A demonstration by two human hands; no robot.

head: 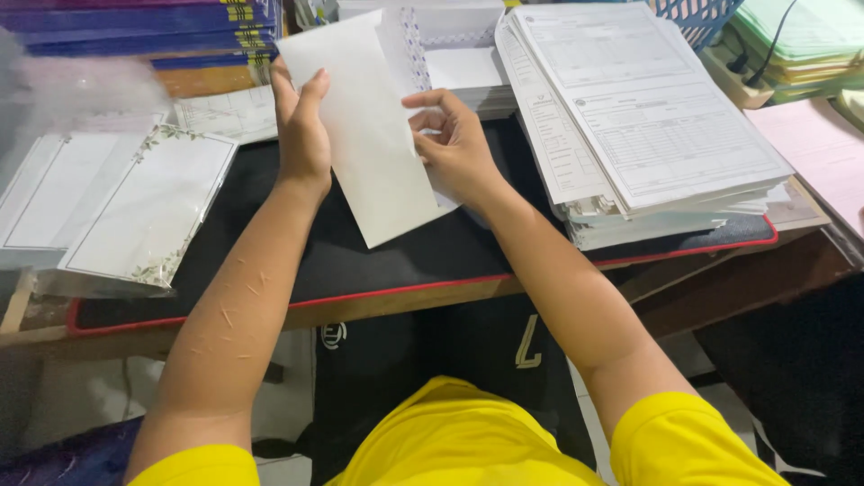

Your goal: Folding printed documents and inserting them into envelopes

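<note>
At nine o'clock a clear sleeve of floral-bordered sheets point(148, 209) lies on the black desk mat point(360, 261), and a stack of blue folders point(135, 27) sits at eleven o'clock. The left hand point(301, 135) is raised above the mat, fingers straight and closed against the left long edge of the white envelope point(364, 126), thumb hidden behind it. The envelope stands tilted, its top corner toward twelve o'clock and its lower end toward five o'clock, spanning the gap between both hands. The right hand point(454, 144) is at the envelope's right edge, at three o'clock from it, fingers curled and pinching that edge. At two o'clock a thick stack of printed forms point(639, 117) rests on the mat, well apart from the hands.
</note>
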